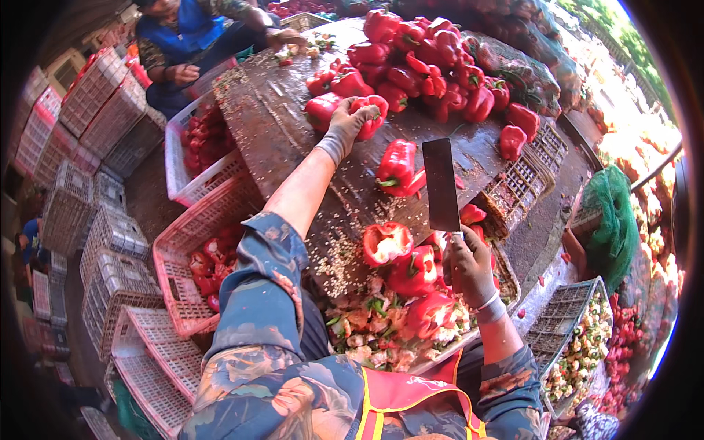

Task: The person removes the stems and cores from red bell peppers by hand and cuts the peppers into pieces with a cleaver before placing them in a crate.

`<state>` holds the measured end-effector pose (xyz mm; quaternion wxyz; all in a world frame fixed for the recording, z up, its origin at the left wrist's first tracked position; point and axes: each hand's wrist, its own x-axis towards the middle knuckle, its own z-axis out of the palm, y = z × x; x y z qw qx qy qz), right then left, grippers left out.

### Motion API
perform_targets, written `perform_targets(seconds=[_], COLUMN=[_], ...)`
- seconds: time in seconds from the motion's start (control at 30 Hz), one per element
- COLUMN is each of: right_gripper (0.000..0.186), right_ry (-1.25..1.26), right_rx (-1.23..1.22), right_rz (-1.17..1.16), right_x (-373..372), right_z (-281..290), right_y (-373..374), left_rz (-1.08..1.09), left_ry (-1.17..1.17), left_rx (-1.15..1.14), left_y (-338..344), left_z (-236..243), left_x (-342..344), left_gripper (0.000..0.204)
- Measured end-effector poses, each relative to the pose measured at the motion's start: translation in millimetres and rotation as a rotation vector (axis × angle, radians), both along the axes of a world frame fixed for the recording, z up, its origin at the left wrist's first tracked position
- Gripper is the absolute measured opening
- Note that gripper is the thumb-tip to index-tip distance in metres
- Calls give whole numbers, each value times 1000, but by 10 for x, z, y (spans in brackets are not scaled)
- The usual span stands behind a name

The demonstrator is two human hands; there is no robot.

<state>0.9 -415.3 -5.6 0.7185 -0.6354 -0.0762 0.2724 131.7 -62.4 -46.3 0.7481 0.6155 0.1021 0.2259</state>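
Note:
My left hand, in a thin grey glove, reaches across the wooden table. Its fingers are wrapped round a red bell pepper at the front of a large pile of red bell peppers. In my gloved right hand is a cleaver, its broad dark blade pointing up and away from me. Left of the blade lies another bell pepper. Nearer me, a cut-open pepper and several other pepper pieces rest above a heap of cores and trimmings. Pale seeds litter the tabletop.
Left of the table, a white crate and a pink crate hold red peppers. Stacked crates stand farther left. A person in blue works at the far left. On the right are a crate of trimmings and green netting.

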Motion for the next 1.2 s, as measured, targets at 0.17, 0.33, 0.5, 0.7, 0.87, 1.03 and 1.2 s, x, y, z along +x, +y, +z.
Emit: perform_targets(seconds=[0.17, 0.33, 0.5, 0.7, 0.87, 1.03, 1.2], right_gripper=[33, 26, 28, 30, 28, 51, 20], right_ry=[-374, -195, -220, -42, -96, -236, -22], right_rx=[340, -104, -343, -91, 70, 747, -119], right_rz=[-23, 205, 268, 177, -11, 153, 400], right_x=[-139, -91, -68, -112, 21, 197, 129], right_z=[555, -116, -418, -124, 28, 913, -85], right_y=[144, 325, 270, 285, 191, 248, 540], left_rz=[-188, -396, 481, 330, 13, -270, -212], left_ry=[-162, -35, 253, 650, 112, -208, -160], left_rx=[-165, -282, 1244, 817, 64, -58, 351], left_y=[-54, -113, 782, 1077, 708, 294, 203], left_z=[247, 184, 105, -103, -200, 424, 58], left_x=[-926, -1198, -517, -19, -478, -1309, -1421], left_gripper=[84, 69, 85, 105, 95, 92, 98])
